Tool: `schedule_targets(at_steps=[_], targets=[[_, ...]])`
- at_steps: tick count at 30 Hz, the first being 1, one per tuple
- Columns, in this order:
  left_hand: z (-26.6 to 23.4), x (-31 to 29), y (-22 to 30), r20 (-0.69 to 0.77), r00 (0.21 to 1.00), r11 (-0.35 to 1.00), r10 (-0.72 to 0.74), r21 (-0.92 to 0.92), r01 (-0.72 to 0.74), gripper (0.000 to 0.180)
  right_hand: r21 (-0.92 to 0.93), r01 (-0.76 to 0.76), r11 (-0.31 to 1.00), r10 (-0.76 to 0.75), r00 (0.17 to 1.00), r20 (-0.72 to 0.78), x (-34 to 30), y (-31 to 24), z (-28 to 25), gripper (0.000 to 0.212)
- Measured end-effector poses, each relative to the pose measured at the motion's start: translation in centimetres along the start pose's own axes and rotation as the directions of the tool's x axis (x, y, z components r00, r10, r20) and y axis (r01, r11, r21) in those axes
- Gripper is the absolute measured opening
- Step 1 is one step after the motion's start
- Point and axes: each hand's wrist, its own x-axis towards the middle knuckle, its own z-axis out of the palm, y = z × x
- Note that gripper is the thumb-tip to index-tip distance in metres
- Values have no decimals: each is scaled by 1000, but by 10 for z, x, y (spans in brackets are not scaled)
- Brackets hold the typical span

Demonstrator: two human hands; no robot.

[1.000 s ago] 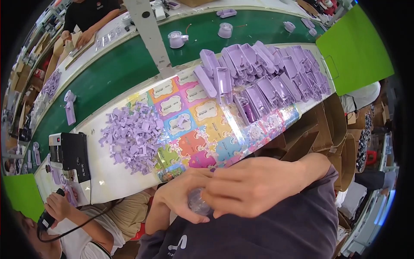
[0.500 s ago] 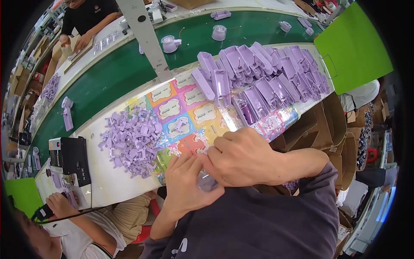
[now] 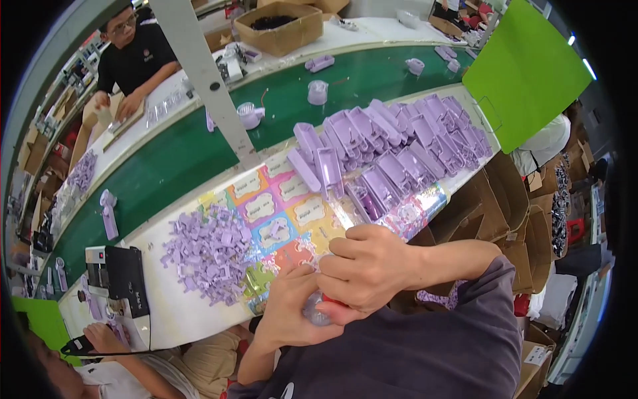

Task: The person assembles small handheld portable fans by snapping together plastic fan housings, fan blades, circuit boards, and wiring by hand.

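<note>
In front of my chest, my left hand is closed around a clear, rounded plastic thing that looks like a small bottle. My right hand is closed over the top of it, thumb pressed along its side. A bit of red shows between the hands; the fingers hide most of the thing. Just beyond lies a colourful printed sheet with one small light purple part on it. To the left is a heap of small purple plastic parts; to the right, rows of long purple housings, several with wires.
A green conveyor belt runs behind the table, carrying purple pieces. A metal post rises at the table's far edge. A black device stands left, near a co-worker's hand. Another person works across the belt. Cardboard boxes stand right.
The view has shifted, so the table sits lower in it. My hands stay together on the clear thing; the right has turned slightly, and red now shows between them.
</note>
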Motion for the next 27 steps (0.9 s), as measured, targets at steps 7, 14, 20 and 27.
schedule_targets(at_steps=[7,14,20,27], targets=[[-11,1,19,-391,867,926,-310,-330,183,41,393,-342,853,330,939,101,-13,5,8,80],[-3,21,20,-740,671,920,-52,-297,-255,82,552,-575,603,436,818,376,-13,7,19,72],[28,-23,-73,-604,795,889,57,394,235,57,639,-331,695,644,681,-347,61,119,-86,39],[54,-25,-128,-434,900,633,-47,684,363,52,338,-261,904,427,503,-752,213,237,-216,39]])
